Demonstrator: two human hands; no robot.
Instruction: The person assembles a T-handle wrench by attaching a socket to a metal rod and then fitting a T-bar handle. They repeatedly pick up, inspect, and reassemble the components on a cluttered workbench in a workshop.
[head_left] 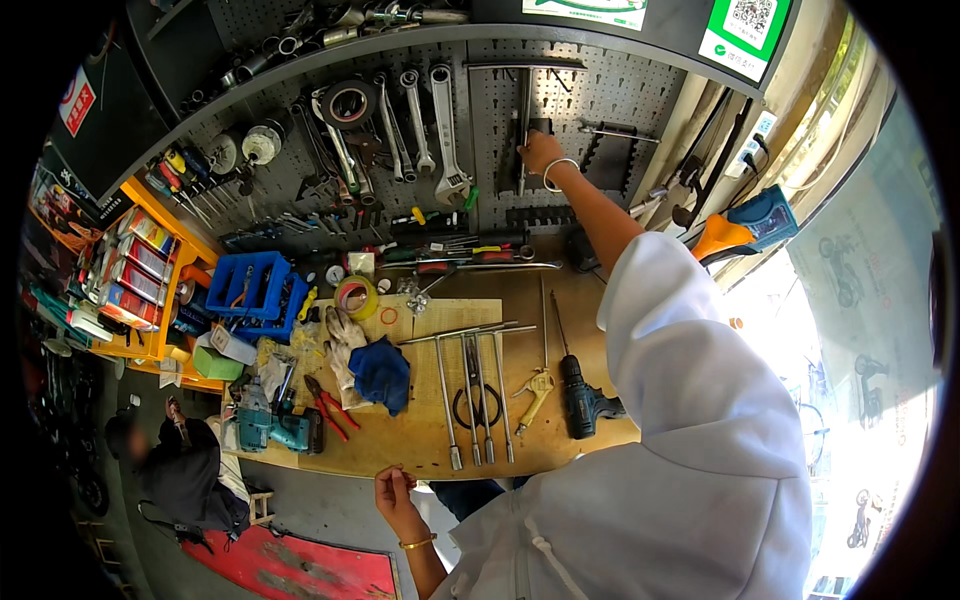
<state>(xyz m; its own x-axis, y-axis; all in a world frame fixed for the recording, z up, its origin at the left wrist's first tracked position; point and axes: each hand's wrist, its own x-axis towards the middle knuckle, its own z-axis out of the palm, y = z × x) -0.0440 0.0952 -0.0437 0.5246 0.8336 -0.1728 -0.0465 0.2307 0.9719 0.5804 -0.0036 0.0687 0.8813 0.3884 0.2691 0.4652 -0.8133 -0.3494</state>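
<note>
My right hand (540, 152), a silver bangle on its wrist, reaches up to the black pegboard (620, 100) and closes around the shaft of a long T-handle wrench (525, 95) hanging there. My left hand (393, 488), with a gold bracelet, rests loosely curled against the front edge of the wooden workbench (420, 440) and holds nothing. Just beyond it on the bench lie several long T-handle wrenches (470, 395) side by side, and a black cordless drill (578, 400) lies to their right.
Spanners (445, 125) and screwdrivers hang on the board. On the bench are a blue crate (250, 285), a yellow tape roll (356, 296), a blue cloth (380, 372), red pliers (328, 408) and a teal drill (270, 425). A person in black (180, 470) crouches on the floor at left.
</note>
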